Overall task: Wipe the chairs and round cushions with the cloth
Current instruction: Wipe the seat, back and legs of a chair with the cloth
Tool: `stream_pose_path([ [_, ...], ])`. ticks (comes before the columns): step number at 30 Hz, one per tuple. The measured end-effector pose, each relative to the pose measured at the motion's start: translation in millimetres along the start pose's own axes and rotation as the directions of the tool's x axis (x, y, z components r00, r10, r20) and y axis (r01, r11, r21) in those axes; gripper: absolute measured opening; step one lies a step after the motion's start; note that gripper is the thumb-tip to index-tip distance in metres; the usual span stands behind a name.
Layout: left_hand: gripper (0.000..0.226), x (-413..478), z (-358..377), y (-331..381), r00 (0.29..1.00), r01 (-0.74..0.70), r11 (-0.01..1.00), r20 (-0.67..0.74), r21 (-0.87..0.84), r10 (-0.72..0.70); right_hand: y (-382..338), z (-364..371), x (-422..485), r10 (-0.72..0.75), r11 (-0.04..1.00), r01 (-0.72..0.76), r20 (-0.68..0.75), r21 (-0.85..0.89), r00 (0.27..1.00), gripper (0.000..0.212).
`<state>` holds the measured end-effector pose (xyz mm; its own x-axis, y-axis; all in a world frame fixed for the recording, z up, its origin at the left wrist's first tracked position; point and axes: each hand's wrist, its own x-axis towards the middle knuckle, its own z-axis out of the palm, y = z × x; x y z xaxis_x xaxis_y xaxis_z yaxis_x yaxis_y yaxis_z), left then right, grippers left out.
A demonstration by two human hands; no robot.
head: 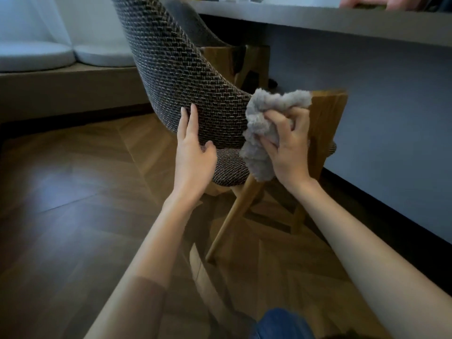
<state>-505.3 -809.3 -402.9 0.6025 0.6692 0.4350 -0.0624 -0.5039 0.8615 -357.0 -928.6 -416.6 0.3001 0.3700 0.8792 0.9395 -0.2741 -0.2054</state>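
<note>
Evidently the left hand (pixel 193 152) lay flat against the woven back of the chair (pixel 176 69), fingers straight and close together, thumb spread aside, holding nothing. I judge it was set there to steady the shell while the other hand rubbed. Just beside it, the right hand (pixel 288 145) had its fingers curled round a bunched grey cloth (pixel 259 133) and pressed the wad against the lower edge of the chair back, where the fabric met the wooden leg (pixel 325 123) beyond that hand's knuckles. Bunching it probably gave a thick pad that could follow the curve.

The cloth's long axis ran roughly up and down: a fluffy lump stood above the right fingers, and a loose tail hung below the palm toward the floor. The chair turned its back to the person, its seat pointing away from both hands and under the table (pixel 318 18). Its back rose from the hands upward and to the left. The round cushions (pixel 34 56) lay well beyond the left hand on a low ledge, with neither hand near them, so that part of the job looked yet to come.
</note>
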Motion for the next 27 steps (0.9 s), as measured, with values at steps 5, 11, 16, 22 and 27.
stream_pose_path([
  [5,0.084,-10.9,14.6,-1.1,0.998,-0.029,0.999,0.055,0.015,0.028,11.5,-8.1,-41.5,-0.032,0.999,0.036,0.266,-0.009,0.964,0.036],
  [11,0.085,-10.7,17.2,-5.3,0.998,-0.024,1.000,0.054,0.014,0.023,6.1,-17.2,3.0,0.146,0.985,-0.137,-0.080,0.108,0.986,0.032],
  [16,0.085,-12.1,21.1,-4.4,0.998,-0.056,0.998,0.040,0.019,0.056,-1.9,15.2,-53.1,0.215,0.942,-0.263,0.225,0.207,0.950,0.036],
  [22,0.035,-17.8,23.6,-8.9,0.983,-0.041,0.999,-0.178,0.030,0.045,-15.7,25.7,-128.1,0.380,0.859,-0.494,0.478,0.136,0.792,0.032],
  [27,0.021,-22.0,29.3,-26.4,1.000,0.003,0.982,0.009,0.190,-0.005,-26.2,20.8,-115.5,0.497,0.817,-0.555,0.298,0.155,0.815,0.039],
])
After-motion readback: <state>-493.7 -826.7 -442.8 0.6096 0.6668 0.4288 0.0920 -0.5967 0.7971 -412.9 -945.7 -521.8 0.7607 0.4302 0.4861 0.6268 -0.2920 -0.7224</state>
